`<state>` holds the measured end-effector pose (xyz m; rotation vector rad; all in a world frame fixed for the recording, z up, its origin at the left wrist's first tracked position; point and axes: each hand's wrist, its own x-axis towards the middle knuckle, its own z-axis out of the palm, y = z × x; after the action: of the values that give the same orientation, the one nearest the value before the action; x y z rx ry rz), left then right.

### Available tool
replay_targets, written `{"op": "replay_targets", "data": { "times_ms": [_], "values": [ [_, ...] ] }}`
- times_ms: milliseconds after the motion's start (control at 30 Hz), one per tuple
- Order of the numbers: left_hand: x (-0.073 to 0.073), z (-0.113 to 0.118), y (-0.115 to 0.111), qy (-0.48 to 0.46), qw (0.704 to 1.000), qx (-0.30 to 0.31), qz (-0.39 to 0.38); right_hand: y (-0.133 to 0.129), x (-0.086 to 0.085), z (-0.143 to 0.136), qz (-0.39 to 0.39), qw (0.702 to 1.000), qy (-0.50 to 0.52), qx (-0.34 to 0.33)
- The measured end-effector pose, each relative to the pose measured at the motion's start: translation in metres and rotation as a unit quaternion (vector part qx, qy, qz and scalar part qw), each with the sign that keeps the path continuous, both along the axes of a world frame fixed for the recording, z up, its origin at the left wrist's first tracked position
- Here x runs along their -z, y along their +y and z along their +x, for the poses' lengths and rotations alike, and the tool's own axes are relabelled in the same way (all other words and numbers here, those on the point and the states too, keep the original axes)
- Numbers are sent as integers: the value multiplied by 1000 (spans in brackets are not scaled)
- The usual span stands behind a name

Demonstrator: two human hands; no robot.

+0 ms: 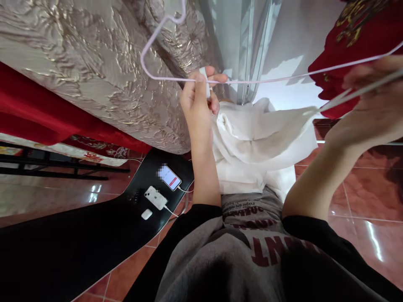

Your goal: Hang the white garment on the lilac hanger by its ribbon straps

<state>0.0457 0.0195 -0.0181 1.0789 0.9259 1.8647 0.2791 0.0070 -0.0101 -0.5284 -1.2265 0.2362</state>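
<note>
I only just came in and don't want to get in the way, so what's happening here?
Someone in a grey and black top is handling a pink hanger and a white garment. The left hand pinches the hanger's long bar together with a white strap. The garment hangs below, in front of the person, with a pale strap stretched up to the right hand, whose exact grip is too blurred to tell.

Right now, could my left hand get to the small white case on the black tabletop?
Probably not until your left hand lets go of the lilac hanger and white strip; the small white case itself lies uncovered near two phones.
</note>
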Motion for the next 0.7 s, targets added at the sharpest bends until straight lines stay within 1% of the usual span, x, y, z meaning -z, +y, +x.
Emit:
{"op": "replay_targets", "data": {
  "times_ms": [33, 67, 133, 167, 200, 233, 300, 333, 367, 400, 433, 500, 567, 633, 700],
  "values": [
    [1, 3, -1, 3, 1000, 4, -7, 3, -3, -8, 5, 999, -20, 44],
    [1, 4, -1, 5, 1000, 10, -15, 7, -5, -16, -25, 996, -67, 49],
    [-1, 4, -4, 3, 999, 25, -31, 18, -5, -29, -83, 985, -150, 13],
    [-3, 1, -6, -7, 999, 22, -41, 24, -3, -34, -101, 981, -168, -4],
    [-4, -3, -7, -20, 999, 3, -47, 30, 1, -37, -108, 980, -167, -15],
    [-5, -9, -8, -32, 998, -35, -44, 35, 5, -39, -106, 983, -150, -13],
    [-5, -25, -10, -28, 990, -135, -10, 44, 12, -39, -88, 990, -112, 2],
    [-5, -35, -11, -7, 983, -184, 13, 46, 15, -38, -84, 990, -111, 11],
    [-4, -44, -10, 24, 975, -218, 35, 48, 17, -36, -86, 988, -126, 18],
    [-3, -53, -10, 55, 968, -241, 53, 48, 18, -35, -92, 985, -144, 21],
    [-3, -61, -8, 80, 963, -249, 65, 48, 18, -34, -100, 981, -163, 22],
    [-6, -73, -4, 112, 960, -237, 93, 45, 18, -35, -127, 974, -187, 21],
    [-14, -80, 2, 139, 963, -195, 127, 40, 17, -39, -150, 971, -187, 19],
    [-28, -84, 8, 198, 959, -146, 139, 35, 16, -43, -153, 973, -171, 18],
    [-45, -86, 15, 275, 945, -107, 143, 31, 16, -46, -155, 975, -159, 19]
  ]
}}
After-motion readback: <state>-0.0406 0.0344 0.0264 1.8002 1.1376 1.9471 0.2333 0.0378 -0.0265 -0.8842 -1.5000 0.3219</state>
